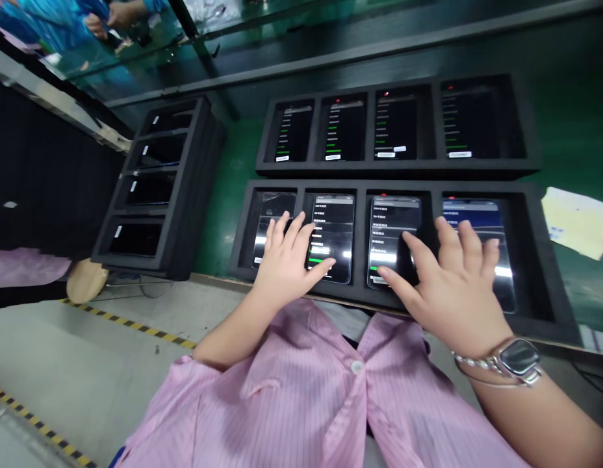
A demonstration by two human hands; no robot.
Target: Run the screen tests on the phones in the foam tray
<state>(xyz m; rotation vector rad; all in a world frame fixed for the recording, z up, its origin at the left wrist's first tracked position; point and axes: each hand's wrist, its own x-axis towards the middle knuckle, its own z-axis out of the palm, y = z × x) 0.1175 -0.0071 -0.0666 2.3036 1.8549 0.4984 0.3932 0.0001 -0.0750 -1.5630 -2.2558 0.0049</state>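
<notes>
A black foam tray (360, 186) lies in front of me with smartphones in its compartments. My left hand (284, 263) is open, fingers spread over the leftmost phone (278, 201), its thumb at the screen of the second phone (336, 227). That second screen shows a list with white and green lines. With fingers apart, my right hand (452, 279) reaches over the tray, thumb at the lower part of the third phone (392, 224). Its other fingers cover part of the rightmost phone (501, 260), whose screen looks bluish. Whether the fingertips touch the glass I cannot tell.
Behind it, another foam tray (399, 170) holds lit phones with similar lists. Stacked trays (197, 162) with dark-screened phones stand at the left. A yellowish paper (579, 221) lies at the right. Beyond a rail, a person's hands (119, 16) show at upper left. A round stool (86, 281) stands below.
</notes>
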